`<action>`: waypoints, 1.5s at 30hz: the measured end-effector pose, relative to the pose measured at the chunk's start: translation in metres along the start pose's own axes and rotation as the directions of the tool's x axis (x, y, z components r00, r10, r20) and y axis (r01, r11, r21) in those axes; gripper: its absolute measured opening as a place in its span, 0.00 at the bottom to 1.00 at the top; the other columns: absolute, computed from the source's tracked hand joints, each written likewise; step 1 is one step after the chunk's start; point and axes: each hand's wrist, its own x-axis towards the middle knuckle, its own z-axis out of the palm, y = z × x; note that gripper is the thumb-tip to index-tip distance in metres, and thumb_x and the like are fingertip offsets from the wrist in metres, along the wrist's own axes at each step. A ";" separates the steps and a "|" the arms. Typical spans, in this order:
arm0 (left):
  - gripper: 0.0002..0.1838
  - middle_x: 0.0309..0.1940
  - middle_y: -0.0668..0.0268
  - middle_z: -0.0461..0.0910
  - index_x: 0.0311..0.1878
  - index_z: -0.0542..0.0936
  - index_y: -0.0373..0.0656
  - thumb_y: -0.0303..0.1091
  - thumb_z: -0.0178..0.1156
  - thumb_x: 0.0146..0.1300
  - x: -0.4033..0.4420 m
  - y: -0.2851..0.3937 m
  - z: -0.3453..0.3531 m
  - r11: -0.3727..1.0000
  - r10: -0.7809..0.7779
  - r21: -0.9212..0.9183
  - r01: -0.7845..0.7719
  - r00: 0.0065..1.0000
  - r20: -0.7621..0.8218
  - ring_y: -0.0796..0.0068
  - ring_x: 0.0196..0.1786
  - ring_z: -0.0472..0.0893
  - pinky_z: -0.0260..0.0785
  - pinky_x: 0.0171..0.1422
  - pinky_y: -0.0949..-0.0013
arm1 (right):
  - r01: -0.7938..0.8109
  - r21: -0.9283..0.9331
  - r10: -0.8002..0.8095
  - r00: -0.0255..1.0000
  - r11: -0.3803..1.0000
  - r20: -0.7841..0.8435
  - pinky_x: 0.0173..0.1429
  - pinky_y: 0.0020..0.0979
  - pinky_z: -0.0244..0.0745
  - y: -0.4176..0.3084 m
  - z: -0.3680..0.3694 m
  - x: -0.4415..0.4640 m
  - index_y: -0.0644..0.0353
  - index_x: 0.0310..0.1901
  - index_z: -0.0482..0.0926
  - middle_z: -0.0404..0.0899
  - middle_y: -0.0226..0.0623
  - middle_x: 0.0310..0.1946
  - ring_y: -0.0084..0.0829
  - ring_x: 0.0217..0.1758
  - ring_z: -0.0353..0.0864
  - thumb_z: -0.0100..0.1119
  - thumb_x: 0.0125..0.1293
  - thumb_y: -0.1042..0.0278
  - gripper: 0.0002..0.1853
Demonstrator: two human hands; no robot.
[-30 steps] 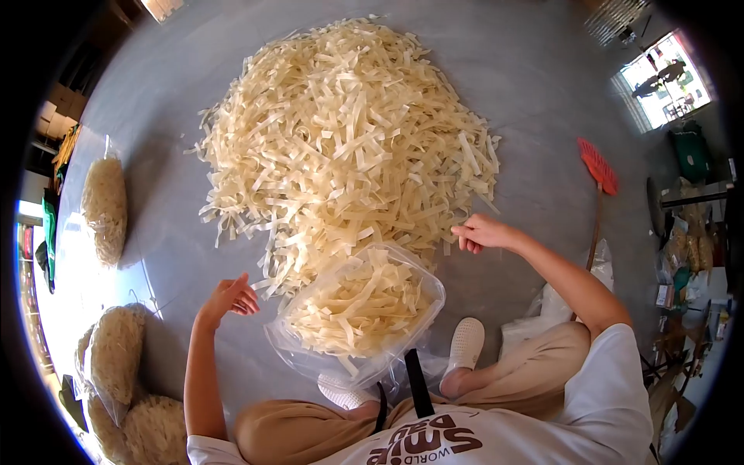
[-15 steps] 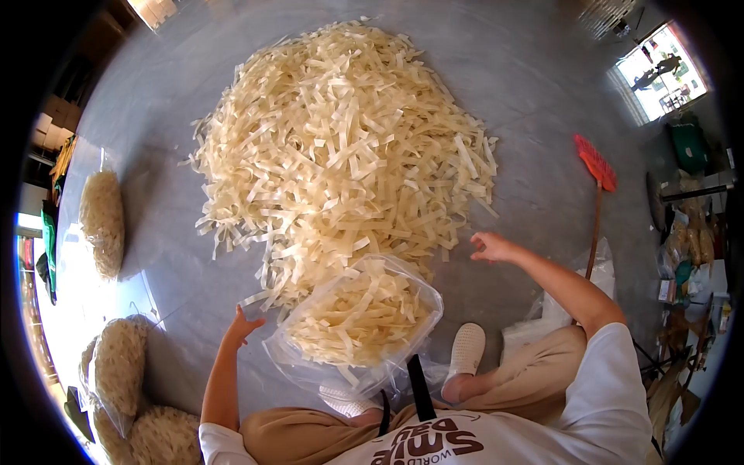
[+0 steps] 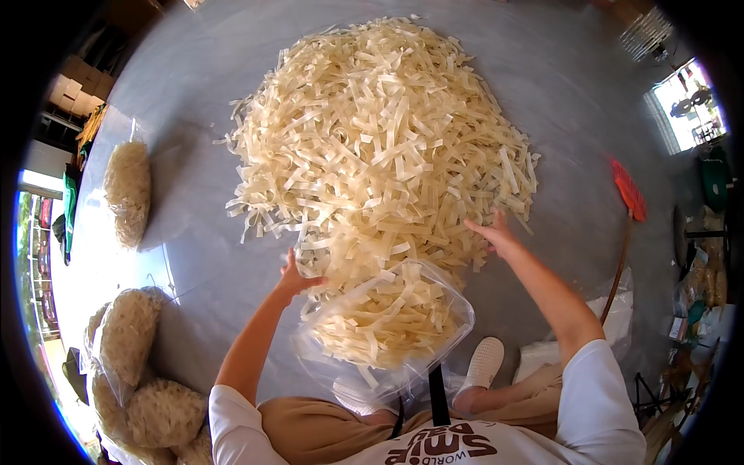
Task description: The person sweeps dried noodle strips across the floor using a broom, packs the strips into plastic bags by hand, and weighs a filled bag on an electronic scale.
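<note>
A large heap of flat, pale yellow strips point(image 3: 380, 132) lies on the floor in front of me. At its near end a clear plastic bag point(image 3: 463, 322) rests with its wide mouth against the heap, and more of the strips point(image 3: 387, 325) fill it. My left hand point(image 3: 296, 280) is open, fingers spread, by the heap's near left edge just above the bag. On the opposite side, my right hand point(image 3: 496, 234) is also open at the heap's right edge, its fingertips over or against the strips; I cannot tell whether they touch. Neither hand holds anything.
Filled clear bags of strips stand at the left, one alone point(image 3: 128, 194) and several grouped point(image 3: 128, 333). A red broom point(image 3: 629, 191) with a wooden handle lies at the right, beside flat plastic sheets point(image 3: 542, 356). My shoes point(image 3: 486, 362) flank the bag. Boxes point(image 3: 75, 94) stand far left.
Both hands have moved forward and in toward the heap, the left up beside its near edge and the right onto its right edge. The whole view has shifted slightly.
</note>
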 end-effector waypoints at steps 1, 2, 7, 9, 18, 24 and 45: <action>0.75 0.66 0.49 0.48 0.71 0.29 0.56 0.39 0.80 0.28 0.010 0.004 0.007 0.989 0.146 0.015 -0.146 0.989 0.004 0.52 0.68 0.53 0.61 0.63 0.48 | 0.081 0.004 -0.081 0.996 0.997 0.036 0.57 0.48 0.65 -0.014 0.018 -0.004 0.57 0.69 0.39 0.50 0.50 0.66 0.44 0.67 0.56 0.74 0.38 0.43 0.64; 0.75 0.66 0.49 0.48 0.71 0.29 0.56 0.39 0.80 0.28 0.014 0.012 0.015 0.989 0.146 0.015 -0.146 0.989 0.003 0.52 0.68 0.53 0.61 0.63 0.48 | 0.161 0.014 -0.161 0.984 0.987 0.071 0.60 0.46 0.63 -0.028 0.036 -0.007 0.55 0.69 0.41 0.51 0.48 0.66 0.43 0.67 0.56 0.74 0.38 0.42 0.63; 0.75 0.63 0.43 0.49 0.71 0.36 0.54 0.45 0.80 0.22 0.027 0.048 0.050 0.848 0.521 0.106 -0.520 0.853 0.023 0.46 0.68 0.50 0.49 0.71 0.52 | 0.238 0.067 -0.246 0.953 0.969 0.175 0.59 0.36 0.63 -0.067 0.091 -0.029 0.53 0.65 0.54 0.59 0.46 0.62 0.39 0.63 0.61 0.75 0.37 0.42 0.55; 0.74 0.63 0.44 0.50 0.71 0.38 0.54 0.44 0.80 0.22 0.033 0.050 0.061 0.827 0.552 0.127 -0.548 0.834 0.008 0.46 0.68 0.50 0.48 0.71 0.52 | 0.228 0.113 -0.250 0.934 0.967 0.254 0.60 0.35 0.64 -0.078 0.094 -0.043 0.54 0.63 0.57 0.63 0.45 0.59 0.38 0.62 0.64 0.76 0.37 0.44 0.53; 0.55 0.62 0.60 0.59 0.67 0.58 0.52 0.29 0.77 0.30 -0.008 0.089 0.074 0.772 0.625 -0.166 -0.614 0.781 0.018 0.61 0.66 0.59 0.57 0.68 0.59 | 0.162 0.376 -0.311 0.873 0.912 0.377 0.59 0.34 0.67 -0.096 0.102 -0.069 0.57 0.64 0.57 0.67 0.42 0.57 0.34 0.59 0.68 0.77 0.39 0.63 0.50; 0.45 0.59 0.62 0.65 0.61 0.68 0.47 0.26 0.75 0.33 -0.036 0.119 0.061 0.789 0.605 -0.197 -0.582 0.792 0.085 0.64 0.60 0.68 0.63 0.64 0.63 | 0.146 0.488 -0.353 0.863 0.860 0.363 0.59 0.33 0.67 -0.102 0.102 -0.079 0.61 0.65 0.56 0.66 0.45 0.59 0.36 0.59 0.69 0.73 0.42 0.71 0.48; 0.36 0.64 0.44 0.52 0.56 0.72 0.49 0.25 0.71 0.37 -0.220 0.120 0.051 0.315 0.948 0.326 -0.891 0.307 -0.078 0.42 0.64 0.62 0.67 0.59 0.57 | 0.853 0.233 -0.881 0.425 0.467 0.210 0.65 0.34 0.61 -0.120 0.042 -0.247 0.57 0.58 0.63 0.65 0.45 0.59 0.38 0.62 0.66 0.67 0.46 0.76 0.35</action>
